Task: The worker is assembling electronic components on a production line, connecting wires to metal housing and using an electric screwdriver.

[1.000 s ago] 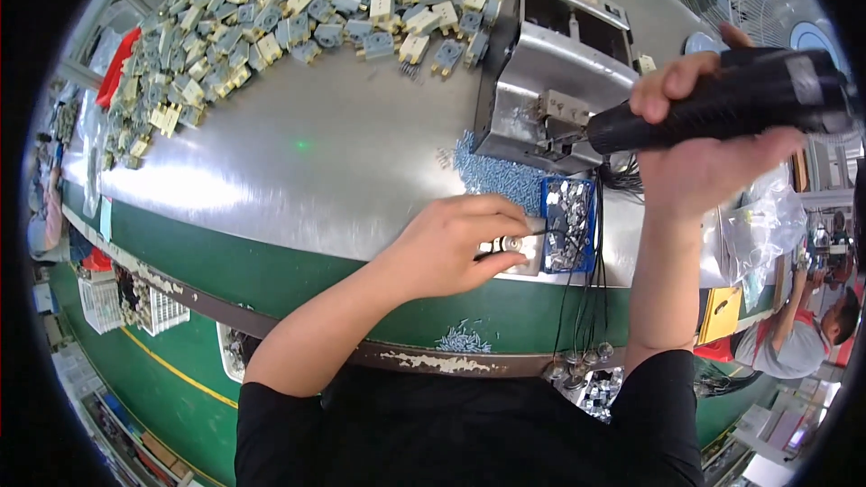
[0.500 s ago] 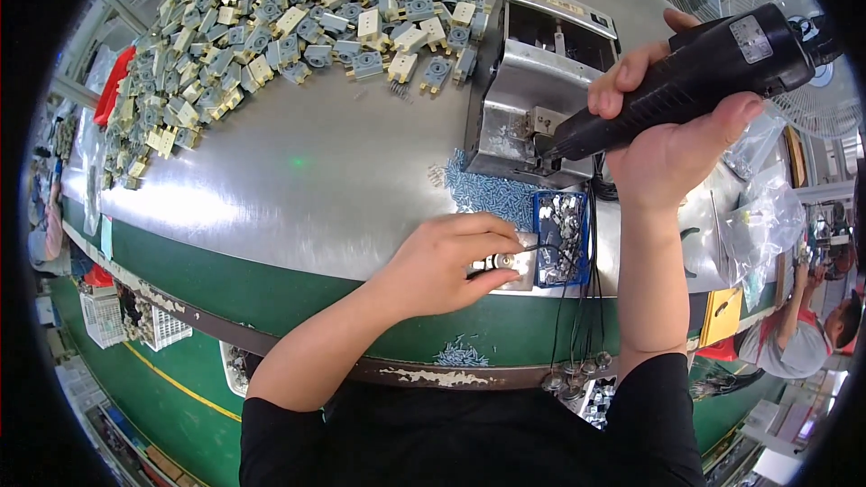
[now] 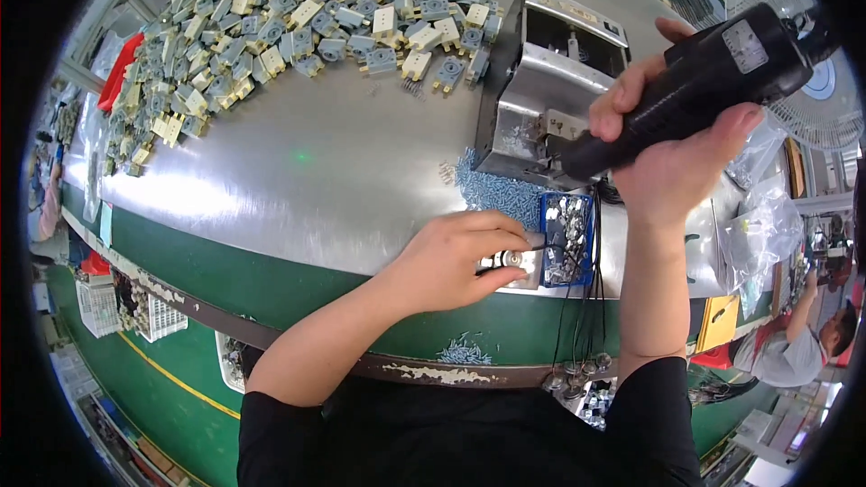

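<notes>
My right hand (image 3: 677, 158) is wrapped round a black electric screwdriver (image 3: 690, 90). Its nose reaches down to the front of a metal screw feeder (image 3: 519, 131); the bit itself is hard to make out there. Lower down, my left hand (image 3: 456, 257) pinches a small round metal part (image 3: 507, 260) with a black cable, between thumb and fingers over a small metal plate (image 3: 532, 272). Right beside that plate stands a blue tray (image 3: 545, 212) of small shiny metal pieces. Loose bluish screws (image 3: 496, 194) lie heaped between the feeder and my left hand.
A big pile of grey and cream switch-like parts (image 3: 298, 18) covers the far left of the metal table (image 3: 271, 153). Black cables (image 3: 595, 307) hang over the front edge. Plastic bags (image 3: 758, 225) and a fan (image 3: 825, 99) are at right. Another person (image 3: 794, 347) sits farther right.
The whole view has shifted slightly, so the table's things appear a little to the right. The screwdriver has moved a touch left against the feeder. Both hands keep their holds.
</notes>
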